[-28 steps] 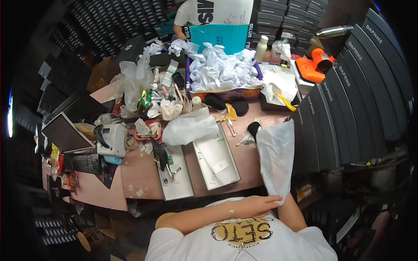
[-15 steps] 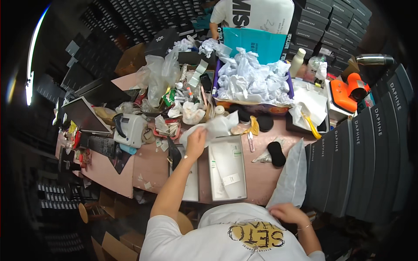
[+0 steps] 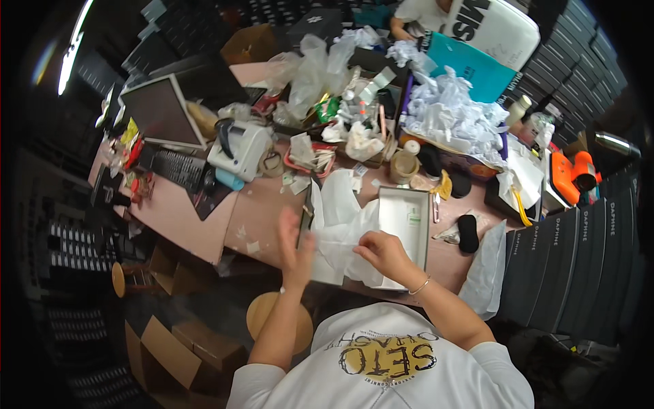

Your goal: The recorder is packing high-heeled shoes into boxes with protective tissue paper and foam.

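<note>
A crumpled sheet of white tissue paper (image 3: 335, 203) spreads over the left box part and across the near side of an open shoebox (image 3: 403, 204) with a white inside. My right hand (image 3: 392, 260) is over the box, its fingers pinched on the paper's edge. Beside the paper's left edge, my left hand (image 3: 296, 253) has its fingers stretched out and slightly smeared by motion; nothing shows in it. The paper hides most of the left box part (image 3: 327, 274).
Grey shoeboxes (image 3: 565, 238) are stacked at the right. Behind the work spot stands a bin of crumpled white paper (image 3: 446, 116). A label printer (image 3: 240, 151), a keyboard (image 3: 178, 168) and a monitor (image 3: 163, 112) occupy the left. Another person's hand (image 3: 403, 33) shows at the back.
My left hand has come down and nearer, off the paper. My right hand has moved from the lower right onto the paper, which now lies over both box parts. The view has shifted.
</note>
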### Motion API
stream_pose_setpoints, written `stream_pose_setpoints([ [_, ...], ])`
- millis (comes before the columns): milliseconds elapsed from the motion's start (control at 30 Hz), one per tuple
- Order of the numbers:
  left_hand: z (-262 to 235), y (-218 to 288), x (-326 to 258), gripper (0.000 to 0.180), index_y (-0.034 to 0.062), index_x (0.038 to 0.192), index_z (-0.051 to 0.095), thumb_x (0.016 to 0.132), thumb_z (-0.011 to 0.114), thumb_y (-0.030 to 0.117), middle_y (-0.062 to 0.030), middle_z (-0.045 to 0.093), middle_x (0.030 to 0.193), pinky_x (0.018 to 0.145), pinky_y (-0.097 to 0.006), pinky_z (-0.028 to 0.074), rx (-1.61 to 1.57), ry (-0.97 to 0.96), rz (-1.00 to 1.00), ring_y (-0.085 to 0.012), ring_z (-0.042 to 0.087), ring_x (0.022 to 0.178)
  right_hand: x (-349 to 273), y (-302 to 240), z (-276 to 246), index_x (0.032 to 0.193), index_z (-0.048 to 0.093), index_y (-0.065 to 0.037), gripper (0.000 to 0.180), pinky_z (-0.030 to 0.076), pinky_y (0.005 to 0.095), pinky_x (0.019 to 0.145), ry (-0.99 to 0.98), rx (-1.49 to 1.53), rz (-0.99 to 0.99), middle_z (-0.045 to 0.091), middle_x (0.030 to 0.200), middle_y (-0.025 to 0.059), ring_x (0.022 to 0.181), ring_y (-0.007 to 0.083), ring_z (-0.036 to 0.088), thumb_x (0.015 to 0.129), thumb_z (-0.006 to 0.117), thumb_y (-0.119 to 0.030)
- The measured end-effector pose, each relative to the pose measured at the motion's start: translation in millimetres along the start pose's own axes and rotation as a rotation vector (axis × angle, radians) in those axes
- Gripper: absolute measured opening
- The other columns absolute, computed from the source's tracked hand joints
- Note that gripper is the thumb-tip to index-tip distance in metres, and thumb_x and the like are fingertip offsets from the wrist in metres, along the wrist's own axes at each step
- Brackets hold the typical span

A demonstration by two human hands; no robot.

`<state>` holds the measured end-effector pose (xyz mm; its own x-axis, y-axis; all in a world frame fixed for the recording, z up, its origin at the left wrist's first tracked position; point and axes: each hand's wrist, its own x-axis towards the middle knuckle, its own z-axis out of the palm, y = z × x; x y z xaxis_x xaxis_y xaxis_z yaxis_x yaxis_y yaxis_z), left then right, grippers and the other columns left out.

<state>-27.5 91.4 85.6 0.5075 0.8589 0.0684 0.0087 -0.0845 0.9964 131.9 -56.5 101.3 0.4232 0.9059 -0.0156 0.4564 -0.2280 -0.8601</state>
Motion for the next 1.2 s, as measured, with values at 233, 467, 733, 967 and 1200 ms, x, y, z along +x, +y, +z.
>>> stream_pose_setpoints([
  [233,-78.3,-38.2,-94.4,0.066,-0.0001,0.136,0.039,0.077,0.069,0.006,-0.0089,0.052,0.126,0.090,-0.030,0.047,-0.401,-0.171,-0.490,-0.0181,0.054,0.111,9.0,-46.5,112.3,0.109,0.054,-0.004,0.016,0.045,0.0238,0.081,-0.507,0.909,0.116,0.056,0.098,-0.0015,0.088,0.0070,0.052,0.095,0.053,-0.011],
  [467,-153.6,-49.2,-157.7,0.033,-0.0036,0.115,0.057,0.086,0.062,0.010,-0.0092,0.063,0.105,0.089,-0.030,0.047,-0.690,0.115,-0.782,-0.0174,0.060,0.098,36.4,-47.1,113.7,0.105,0.059,-0.004,0.016,0.053,0.0260,0.072,-0.853,0.775,0.422,0.058,0.097,0.0000,0.085,0.0086,0.055,0.091,0.054,-0.009],
  [733,-194.4,24.4,-120.7,0.018,0.0013,0.107,0.059,0.090,0.054,0.004,-0.0142,0.064,0.092,0.074,-0.033,0.049,0.389,0.365,-0.104,-0.0252,0.063,0.081,106.8,87.9,166.6,0.149,0.004,-0.005,0.097,0.050,0.0356,0.082,-0.001,0.092,0.242,0.048,0.127,0.0234,0.099,0.0273,0.060,0.079,0.070,-0.011],
  [967,-208.6,11.6,-151.9,0.020,-0.0003,0.109,0.059,0.091,0.053,0.003,-0.0080,0.064,0.101,0.086,-0.029,0.047,0.118,0.746,-0.192,-0.0151,0.060,0.094,87.7,133.0,132.3,0.133,0.046,-0.011,0.042,0.050,0.0324,0.079,-0.064,0.885,0.512,0.057,0.111,0.0065,0.092,0.0158,0.056,0.091,0.050,-0.013],
  [1200,-206.6,10.3,-126.8,0.018,0.0009,0.081,0.061,0.080,0.071,0.016,-0.0032,0.061,0.070,0.061,-0.029,0.047,0.579,0.736,-0.318,-0.0114,0.055,0.064,65.1,77.9,118.5,0.146,0.025,-0.008,0.078,0.043,0.0438,0.096,-0.119,-0.375,-0.088,0.032,0.141,0.0321,0.116,0.0412,0.051,0.082,0.064,-0.027],
])
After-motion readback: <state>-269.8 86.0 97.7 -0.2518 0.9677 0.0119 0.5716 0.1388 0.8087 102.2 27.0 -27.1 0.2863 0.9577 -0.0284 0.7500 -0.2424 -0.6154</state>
